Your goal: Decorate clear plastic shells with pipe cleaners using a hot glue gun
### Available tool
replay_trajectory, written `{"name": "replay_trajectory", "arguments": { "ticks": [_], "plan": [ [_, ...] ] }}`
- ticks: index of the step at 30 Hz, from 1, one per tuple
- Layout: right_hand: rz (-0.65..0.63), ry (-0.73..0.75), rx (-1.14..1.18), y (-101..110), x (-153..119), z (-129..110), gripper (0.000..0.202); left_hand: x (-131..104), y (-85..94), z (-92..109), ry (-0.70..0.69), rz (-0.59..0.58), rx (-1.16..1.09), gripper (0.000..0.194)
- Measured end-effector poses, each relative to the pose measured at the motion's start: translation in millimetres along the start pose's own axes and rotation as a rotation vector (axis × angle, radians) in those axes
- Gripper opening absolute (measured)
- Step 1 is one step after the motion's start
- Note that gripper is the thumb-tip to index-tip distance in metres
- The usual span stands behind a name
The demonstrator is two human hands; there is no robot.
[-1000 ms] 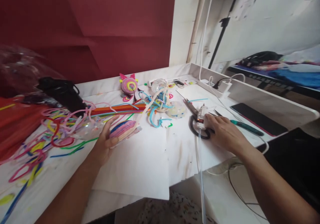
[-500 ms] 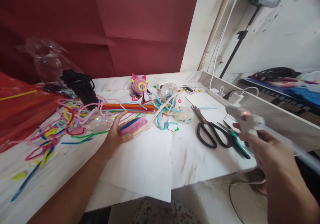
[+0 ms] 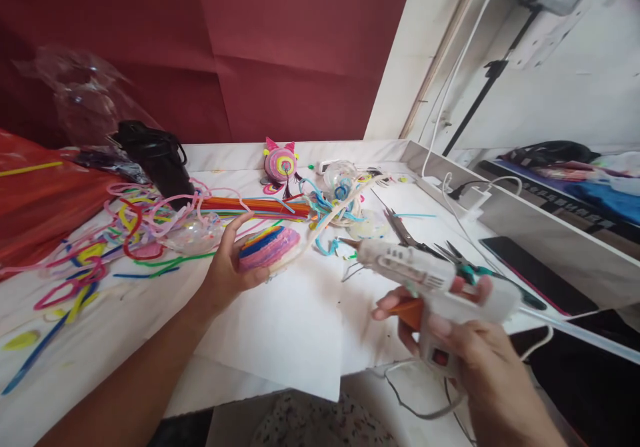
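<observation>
My left hand [image 3: 227, 264] is closed round a ball wound with fuzzy pipe cleaners [image 3: 269, 250] in pink, blue, yellow and cream, held over a white paper sheet [image 3: 280, 340]. From the ball a loose cream pipe cleaner [image 3: 327, 226] trails up to the right. My right hand [image 3: 475, 354] grips a white hot glue gun [image 3: 407, 264], fingers about its orange trigger. Its nozzle points left toward the ball, apart from it. A clear glue stick [image 3: 583, 335] sticks out of its back. Behind the gun lie large scissors [image 3: 407, 228] and pliers [image 3: 467, 270], partly hidden.
Tangled pipe cleaners [image 3: 145, 224] cover the left side near a black corded object [image 3: 155, 160]. A bundle of orange ones [image 3: 255, 207] lies mid-table. Behind stands a pink eared ornament [image 3: 281, 164]. A black phone-like slab [image 3: 520, 270] and a white plug [image 3: 475, 200] are at right.
My right hand has brought the glue gun from the right edge leftward over the table, nozzle now nearer the ball. My left hand keeps its hold on the ball, nearly still.
</observation>
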State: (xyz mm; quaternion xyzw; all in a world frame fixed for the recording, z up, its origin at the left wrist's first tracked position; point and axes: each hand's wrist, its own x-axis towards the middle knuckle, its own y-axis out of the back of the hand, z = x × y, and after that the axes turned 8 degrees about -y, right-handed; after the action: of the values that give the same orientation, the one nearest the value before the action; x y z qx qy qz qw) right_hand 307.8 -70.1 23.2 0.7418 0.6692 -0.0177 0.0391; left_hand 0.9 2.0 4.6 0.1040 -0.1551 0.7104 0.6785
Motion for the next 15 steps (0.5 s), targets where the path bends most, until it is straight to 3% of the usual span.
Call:
{"name": "replay_trajectory", "arguments": {
  "ticks": [2, 4, 15],
  "plan": [
    [-0.189, 0.011, -0.001, -12.5, 2.8, 0.4, 0.033, -0.5, 0.6, 0.5, -0.015, 0.003, 0.026, 0.104],
    [-0.292, 0.028, -0.042, -20.5, 6.2, 1.6, 0.033, -1.0, 0.9, 1.2, -0.018, 0.005, 0.040, 0.103],
    [-0.410, 0.073, -0.145, -31.3, 1.4, 11.9, 0.034, -3.1, -4.4, 6.4, -0.003, -0.004, 0.020, 0.100]
  ]
}}
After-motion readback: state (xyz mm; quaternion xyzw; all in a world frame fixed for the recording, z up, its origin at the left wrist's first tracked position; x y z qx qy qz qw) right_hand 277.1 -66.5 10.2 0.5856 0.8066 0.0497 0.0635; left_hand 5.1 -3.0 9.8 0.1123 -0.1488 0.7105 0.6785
